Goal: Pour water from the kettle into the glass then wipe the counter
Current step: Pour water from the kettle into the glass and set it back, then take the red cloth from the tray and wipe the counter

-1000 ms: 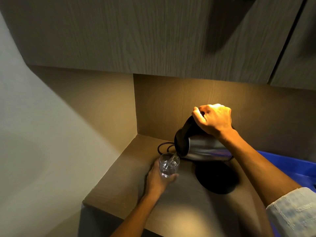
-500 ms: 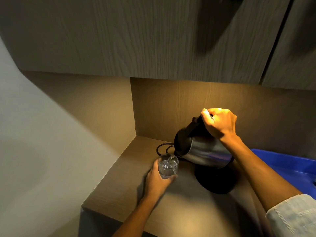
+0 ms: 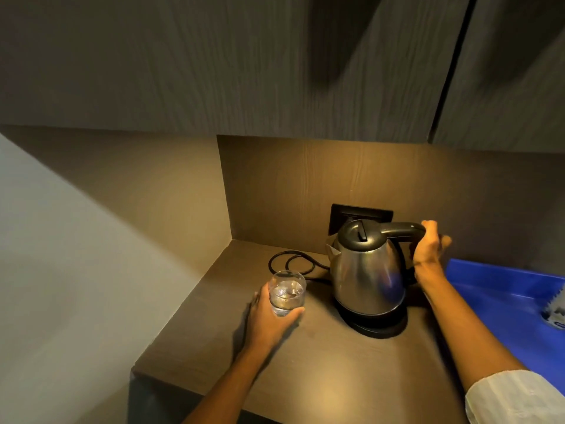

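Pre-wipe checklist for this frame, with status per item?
1. Kettle upright on its base: ok.
2. Glass holds water: ok.
3. Left hand steadying the glass: ok.
4. Right hand clear of the kettle handle: not ok, fingers at it.
5. Cloth for wiping in view: not ok, none seen.
6. Spills on the counter: cannot tell, too dim.

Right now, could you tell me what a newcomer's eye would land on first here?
Probably the shiny steel kettle, upright on its black base under the warm cabinet light, with the right hand at its handle. Next, the glass holding water, left of the kettle in the left hand. Then the bright blue tray at the right edge.
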Demonstrator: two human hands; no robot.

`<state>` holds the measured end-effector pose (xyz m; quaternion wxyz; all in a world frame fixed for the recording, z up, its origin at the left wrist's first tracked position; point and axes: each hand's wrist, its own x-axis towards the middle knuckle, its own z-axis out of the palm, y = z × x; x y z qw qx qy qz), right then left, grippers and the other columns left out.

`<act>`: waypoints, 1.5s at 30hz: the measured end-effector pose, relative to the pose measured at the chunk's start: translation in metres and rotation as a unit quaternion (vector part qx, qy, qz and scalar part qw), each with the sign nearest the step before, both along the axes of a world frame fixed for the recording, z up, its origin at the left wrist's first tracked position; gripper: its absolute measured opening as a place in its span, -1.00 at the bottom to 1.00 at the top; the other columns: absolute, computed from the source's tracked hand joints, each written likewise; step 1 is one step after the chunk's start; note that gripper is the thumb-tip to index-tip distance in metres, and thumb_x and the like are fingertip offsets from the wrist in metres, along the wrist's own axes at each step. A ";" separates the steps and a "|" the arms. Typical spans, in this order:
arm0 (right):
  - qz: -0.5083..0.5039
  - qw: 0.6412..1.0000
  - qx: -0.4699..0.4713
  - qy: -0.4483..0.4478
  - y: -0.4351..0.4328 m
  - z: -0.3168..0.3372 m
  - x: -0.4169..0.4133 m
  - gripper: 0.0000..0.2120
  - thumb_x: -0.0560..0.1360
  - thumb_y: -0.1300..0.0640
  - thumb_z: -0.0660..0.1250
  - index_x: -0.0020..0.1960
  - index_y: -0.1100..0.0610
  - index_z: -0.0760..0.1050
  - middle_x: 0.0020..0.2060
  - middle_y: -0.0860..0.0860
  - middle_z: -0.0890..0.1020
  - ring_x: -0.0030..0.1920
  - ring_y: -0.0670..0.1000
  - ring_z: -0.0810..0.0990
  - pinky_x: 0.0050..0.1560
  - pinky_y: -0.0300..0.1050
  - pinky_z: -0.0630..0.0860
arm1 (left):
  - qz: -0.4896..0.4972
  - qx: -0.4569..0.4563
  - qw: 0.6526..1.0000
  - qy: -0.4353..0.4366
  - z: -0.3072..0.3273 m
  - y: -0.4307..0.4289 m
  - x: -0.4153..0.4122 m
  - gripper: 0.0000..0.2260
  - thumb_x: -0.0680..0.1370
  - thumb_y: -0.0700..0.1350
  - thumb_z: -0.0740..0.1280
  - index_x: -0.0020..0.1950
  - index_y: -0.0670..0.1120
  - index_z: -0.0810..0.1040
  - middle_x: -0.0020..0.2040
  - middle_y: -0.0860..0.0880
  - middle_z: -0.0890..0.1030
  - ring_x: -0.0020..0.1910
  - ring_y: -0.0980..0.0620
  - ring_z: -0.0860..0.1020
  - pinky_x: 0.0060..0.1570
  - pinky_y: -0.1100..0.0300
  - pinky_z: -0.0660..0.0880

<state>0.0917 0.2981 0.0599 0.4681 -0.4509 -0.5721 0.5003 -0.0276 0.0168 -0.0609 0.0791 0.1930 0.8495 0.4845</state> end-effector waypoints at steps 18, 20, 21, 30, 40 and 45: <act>-0.073 0.989 -0.068 0.113 0.002 -0.030 0.038 -0.66 0.30 -0.25 0.20 -0.38 0.01 0.45 -0.42 -0.07 0.51 -0.35 -0.06 0.48 -0.36 -0.12 0.36 | 0.009 -0.003 1.000 0.027 0.005 0.003 0.011 -0.14 0.28 0.13 0.56 0.48 -0.04 0.25 0.36 -0.13 0.42 0.32 -0.09 0.40 0.29 -0.01 0.41; -0.079 0.990 -0.074 0.095 0.000 -0.034 0.041 -0.63 0.32 -0.27 0.16 -0.39 0.03 0.42 -0.43 -0.04 0.49 -0.35 -0.02 0.47 -0.37 -0.13 0.34 | 0.006 -0.008 1.000 0.023 0.006 0.002 0.011 -0.13 0.29 0.15 0.55 0.49 -0.03 0.24 0.38 -0.13 0.41 0.34 -0.10 0.39 0.30 -0.07 0.42; -0.079 0.990 -0.075 0.092 0.000 -0.035 0.042 -0.61 0.33 -0.27 0.15 -0.39 0.03 0.41 -0.43 -0.03 0.48 -0.35 -0.01 0.47 -0.35 -0.12 0.34 | 0.005 -0.011 1.000 0.018 0.008 0.002 0.011 -0.12 0.29 0.15 0.55 0.50 -0.03 0.22 0.39 -0.13 0.40 0.35 -0.11 0.38 0.30 -0.10 0.42; -0.019 1.000 -0.023 -0.006 -0.008 -0.035 0.070 -0.52 0.55 -0.26 0.07 0.08 0.09 0.53 0.10 0.08 0.57 0.09 0.07 0.50 0.05 0.01 0.42 | 0.015 0.043 0.988 0.150 0.030 0.003 0.059 -0.03 0.37 0.20 0.45 0.57 0.09 -0.12 0.57 -0.06 0.11 0.52 -0.11 0.12 0.38 -0.25 0.28; 0.078 0.904 0.190 -0.375 -0.021 -0.060 0.234 -0.77 0.42 0.25 0.44 0.05 0.05 0.60 -0.01 0.04 0.68 0.12 0.17 0.52 0.12 0.09 0.41 | -0.285 0.140 0.867 0.383 0.058 0.088 0.177 -0.69 0.50 -0.12 0.32 0.24 -0.08 0.56 0.16 -0.02 0.63 0.25 0.02 0.48 0.29 0.10 0.36; 0.143 0.701 0.081 -0.694 0.014 -0.062 0.308 -0.44 0.49 0.08 0.28 0.46 -0.08 0.24 0.41 0.02 0.41 0.44 0.07 0.24 0.37 0.07 0.11 | -0.451 0.058 0.815 0.361 0.063 0.151 0.236 -0.75 0.46 -0.12 0.38 0.12 -0.09 0.64 0.01 -0.01 0.69 0.16 -0.11 0.54 0.09 0.03 0.40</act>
